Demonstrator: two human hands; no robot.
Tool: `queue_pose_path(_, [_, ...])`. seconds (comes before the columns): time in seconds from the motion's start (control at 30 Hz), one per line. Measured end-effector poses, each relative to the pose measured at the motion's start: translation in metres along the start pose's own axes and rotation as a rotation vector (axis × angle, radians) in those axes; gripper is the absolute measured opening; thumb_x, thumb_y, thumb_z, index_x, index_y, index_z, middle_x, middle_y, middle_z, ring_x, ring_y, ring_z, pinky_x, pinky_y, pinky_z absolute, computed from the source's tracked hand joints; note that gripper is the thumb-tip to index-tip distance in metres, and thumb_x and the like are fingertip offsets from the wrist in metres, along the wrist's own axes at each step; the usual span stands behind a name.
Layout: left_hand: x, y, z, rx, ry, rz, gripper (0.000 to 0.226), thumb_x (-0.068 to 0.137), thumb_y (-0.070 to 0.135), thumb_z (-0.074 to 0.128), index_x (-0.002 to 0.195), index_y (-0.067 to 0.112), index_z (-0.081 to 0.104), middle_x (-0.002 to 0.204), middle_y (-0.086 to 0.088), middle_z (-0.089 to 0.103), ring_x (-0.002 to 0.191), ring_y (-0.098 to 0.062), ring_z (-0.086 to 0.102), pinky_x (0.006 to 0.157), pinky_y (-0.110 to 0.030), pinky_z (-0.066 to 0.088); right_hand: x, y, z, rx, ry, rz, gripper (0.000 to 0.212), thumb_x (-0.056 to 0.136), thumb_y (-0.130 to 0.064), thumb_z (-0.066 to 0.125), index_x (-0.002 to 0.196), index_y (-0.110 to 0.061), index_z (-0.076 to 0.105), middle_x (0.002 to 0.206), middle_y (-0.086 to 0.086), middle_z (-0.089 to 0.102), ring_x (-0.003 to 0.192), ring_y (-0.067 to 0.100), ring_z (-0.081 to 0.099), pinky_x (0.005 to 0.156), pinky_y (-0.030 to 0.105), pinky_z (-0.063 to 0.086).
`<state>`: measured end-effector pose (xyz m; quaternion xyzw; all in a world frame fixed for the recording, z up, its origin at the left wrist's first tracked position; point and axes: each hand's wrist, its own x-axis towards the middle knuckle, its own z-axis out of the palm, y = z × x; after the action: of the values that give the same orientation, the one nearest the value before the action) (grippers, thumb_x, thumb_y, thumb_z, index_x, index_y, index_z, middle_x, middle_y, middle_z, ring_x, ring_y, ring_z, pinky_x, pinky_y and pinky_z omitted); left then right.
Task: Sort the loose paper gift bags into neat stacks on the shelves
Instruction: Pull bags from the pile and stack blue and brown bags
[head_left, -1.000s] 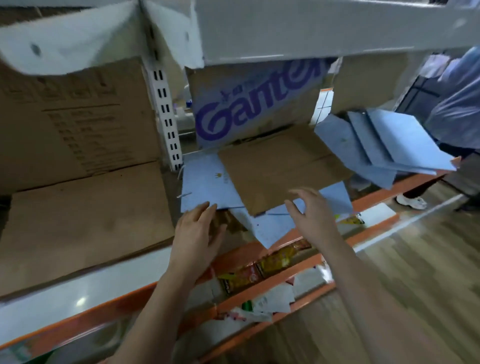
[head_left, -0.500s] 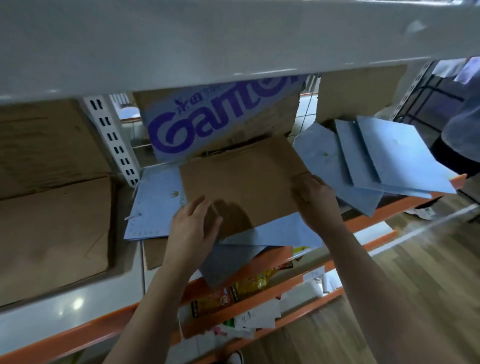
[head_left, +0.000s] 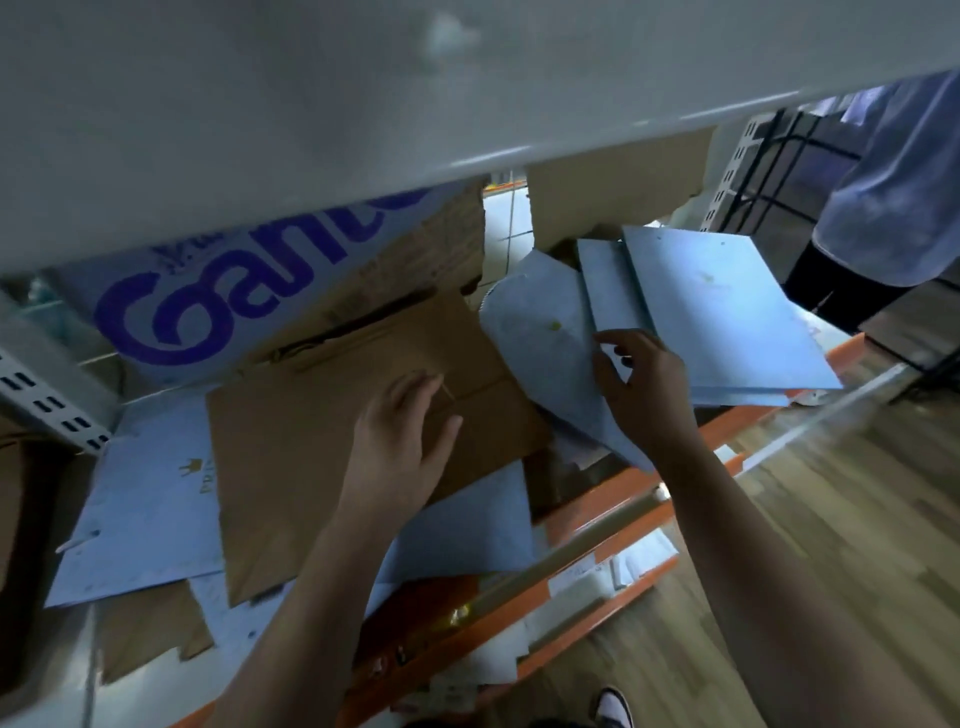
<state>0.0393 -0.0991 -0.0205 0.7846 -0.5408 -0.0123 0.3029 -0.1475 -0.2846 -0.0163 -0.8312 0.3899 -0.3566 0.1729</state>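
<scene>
Head — two hands (head_left: 400, 441) (head_left: 644, 387), one brown bag (head_left: 306, 467)

Shelf (head_left: 171, 691), orange front beam: printed carton (head_left: 291, 291) at the back, pale blue bags (head_left: 145, 509) flat at left under a brown bag (head_left: 311, 457) — blue stack (head_left: 717, 312) right, overhanging the edge.

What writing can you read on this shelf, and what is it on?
"Gant", rest hidden by the upper shelf: purple letters on the cardboard box.
Small print above it: too blurred to read.
Gold crown and lettering on the light blue bag: too small to read.
</scene>
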Motion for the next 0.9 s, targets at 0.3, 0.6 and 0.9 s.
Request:
queue_pose_path(0.3, [0.043, 0.093, 0.081, 0.029, 0.054, -0.113, 0.061, 0.092, 0.050, 0.039, 0.128, 0.004, 0.057, 0.138, -0.009, 0.049, 0.126, -0.024, 0.046, 0.101, -0.034, 0.039, 0.058, 0.141, -0.055, -0.214, -0.095, 0.188, 0.048, 0.083, -0.048, 0.054, 0.109, -0.010, 0.068, 0.114, 0.016, 0.065, 0.109, 0.039, 0.056, 0.090, 0.041, 0.043])
queue_pose_path(0.6, [0.070, 0.153, 0.129, 0.043, 0.070, -0.195, 0.054, 0.095, 0.043, 0.045, 0.132, 0.004, 0.054, 0.140, -0.012, 0.048, 0.130, -0.024, 0.043, 0.108, -0.042, 0.038, 0.076, 0.207, -0.088, -0.344, -0.296, 0.409, 0.097, 0.046, -0.092, 0.053, 0.104, -0.014, 0.049, 0.118, 0.018, 0.054, 0.114, 0.042, 0.047, 0.090, 0.048, 0.043])
queue_pose_path(0.9, [0.101, 0.184, 0.136, -0.226, 0.149, -0.423, 0.049, 0.094, 0.035, 0.056, 0.136, 0.011, 0.049, 0.129, -0.002, 0.056, 0.116, -0.019, 0.054, 0.091, -0.029, 0.044, 0.085, 0.229, -0.097, -0.140, -0.233, 0.449, 0.102, 0.047, -0.065, 0.083, 0.121, -0.005, 0.046, 0.117, 0.022, 0.050, 0.115, 0.041, 0.043, 0.092, 0.047, 0.040])
